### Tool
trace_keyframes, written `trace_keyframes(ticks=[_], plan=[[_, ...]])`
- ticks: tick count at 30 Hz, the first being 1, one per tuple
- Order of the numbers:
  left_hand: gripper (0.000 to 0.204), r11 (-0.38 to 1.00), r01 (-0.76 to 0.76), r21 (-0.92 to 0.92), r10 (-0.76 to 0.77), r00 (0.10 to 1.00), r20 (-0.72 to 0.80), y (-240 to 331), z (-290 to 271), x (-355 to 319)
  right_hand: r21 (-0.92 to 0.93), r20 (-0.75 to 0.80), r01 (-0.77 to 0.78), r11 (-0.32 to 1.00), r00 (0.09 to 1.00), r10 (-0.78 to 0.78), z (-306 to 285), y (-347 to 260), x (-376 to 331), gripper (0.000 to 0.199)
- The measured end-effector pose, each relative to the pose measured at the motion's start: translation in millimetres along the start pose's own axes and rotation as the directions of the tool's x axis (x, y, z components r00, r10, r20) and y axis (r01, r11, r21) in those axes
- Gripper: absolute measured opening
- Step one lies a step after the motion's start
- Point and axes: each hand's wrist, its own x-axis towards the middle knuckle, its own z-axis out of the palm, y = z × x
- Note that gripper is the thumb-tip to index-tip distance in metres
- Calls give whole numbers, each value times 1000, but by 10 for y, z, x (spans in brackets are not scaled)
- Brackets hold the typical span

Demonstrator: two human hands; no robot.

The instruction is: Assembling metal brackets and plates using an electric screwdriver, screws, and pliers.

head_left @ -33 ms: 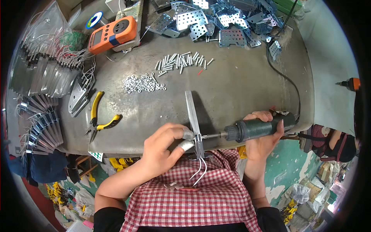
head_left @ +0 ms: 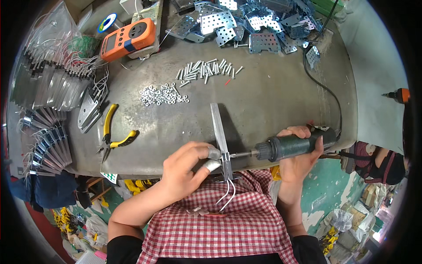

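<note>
Screwdriver (head_left: 288, 147), electric and dark, sits at the desk's (head_left: 272, 101) near edge, our right hand (head_left: 299, 160) clenched around it. Our left hand (head_left: 184, 169) pinches the metal strip (head_left: 218, 127) against its bit. Loose nuts (head_left: 162, 94) and screws (head_left: 206, 69) lie mid-desk, uncontained.

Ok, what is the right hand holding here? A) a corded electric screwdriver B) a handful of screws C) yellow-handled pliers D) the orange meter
A: the right hand grips the dark screwdriver, its bit against the metal strip that the left hand steadies; the pliers and meter lie untouched on the table.
</note>
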Motion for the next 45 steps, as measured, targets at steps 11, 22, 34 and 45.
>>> trace_keyframes(ticks=[11,22,34,45], plan=[[18,986,46,-161,-66,991,-119,-88,106,-84,-5,19,4,1000,1000,-4,-37,2,9,40],[16,1000,30,4,-31,998,60,-95,-80,75,2,49,-9,1000,999,9,-44,23,20,36],[28,878,399,265,-478,689,545,286,-311,489,40,117,60,997,991,-64,-6,181,21,34],[31,881,432,194,-466,719,515,232,-199,468,39,116,61,997,991,-65,22,111,102,30]])
